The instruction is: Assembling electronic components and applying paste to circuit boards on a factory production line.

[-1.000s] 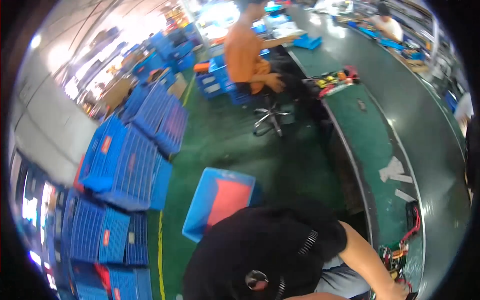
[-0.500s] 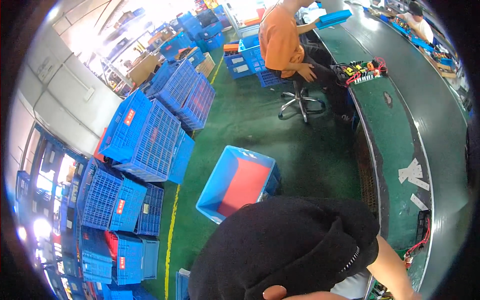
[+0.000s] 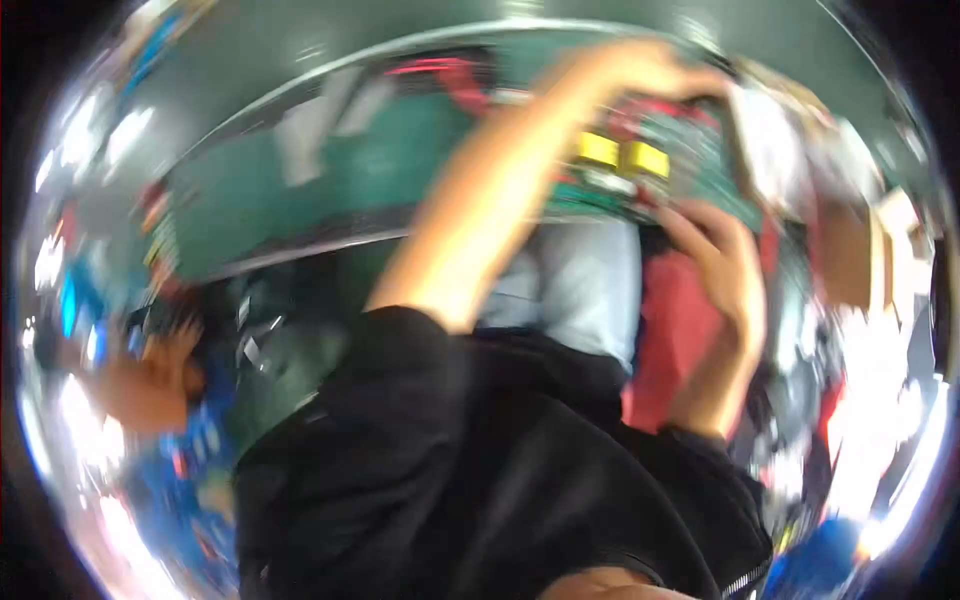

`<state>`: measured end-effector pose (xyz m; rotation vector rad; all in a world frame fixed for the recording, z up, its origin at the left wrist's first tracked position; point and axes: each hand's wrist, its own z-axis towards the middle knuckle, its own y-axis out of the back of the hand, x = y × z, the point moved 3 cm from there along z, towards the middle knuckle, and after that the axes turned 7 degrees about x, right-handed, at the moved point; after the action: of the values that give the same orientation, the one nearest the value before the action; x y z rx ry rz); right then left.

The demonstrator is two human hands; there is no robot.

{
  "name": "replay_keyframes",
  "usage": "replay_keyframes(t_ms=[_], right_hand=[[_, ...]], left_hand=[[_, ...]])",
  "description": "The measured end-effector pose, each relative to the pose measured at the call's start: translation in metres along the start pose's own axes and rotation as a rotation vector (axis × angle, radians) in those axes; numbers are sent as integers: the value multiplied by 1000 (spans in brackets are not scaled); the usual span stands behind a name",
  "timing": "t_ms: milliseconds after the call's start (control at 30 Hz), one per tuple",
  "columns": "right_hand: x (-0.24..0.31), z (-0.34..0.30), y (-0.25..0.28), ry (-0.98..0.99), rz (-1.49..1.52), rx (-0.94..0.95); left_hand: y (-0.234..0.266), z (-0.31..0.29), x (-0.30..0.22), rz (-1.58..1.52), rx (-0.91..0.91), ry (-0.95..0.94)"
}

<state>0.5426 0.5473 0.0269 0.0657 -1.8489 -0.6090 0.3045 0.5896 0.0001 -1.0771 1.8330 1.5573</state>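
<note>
Motion smears the whole view. On the bench lies a circuit board (image 3: 622,182) with two yellow block-shaped parts (image 3: 625,155) and red wires around its far side. My left hand (image 3: 655,72) reaches across to the board's far side, its fingers too smeared to read. My right hand (image 3: 722,250) is at the near right edge of the board, with its fingertips close to or touching that edge. Blur hides whether either hand grips anything.
Pale strips (image 3: 305,130) and a dark part with red wires (image 3: 450,78) lie left on the green bench (image 3: 230,205). A red surface (image 3: 675,310) shows beneath my right forearm. A brown box (image 3: 842,250) stands right; another person's arm (image 3: 140,385) is at far left.
My view has swung right, from the aisle of blue crates and the seated person to the bench. Both my forearms and the circuit board now show in front of me.
</note>
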Motion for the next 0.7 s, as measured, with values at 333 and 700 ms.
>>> replay_keyframes(t_ms=[333, 700], right_hand=[[-58, -24, 12, -42, 840, -162], [-46, 0, 3, 3, 931, -332]], left_hand=[[-40, 42, -39, -607, 448, -97], [-57, -93, -68, -79, -543, -479]])
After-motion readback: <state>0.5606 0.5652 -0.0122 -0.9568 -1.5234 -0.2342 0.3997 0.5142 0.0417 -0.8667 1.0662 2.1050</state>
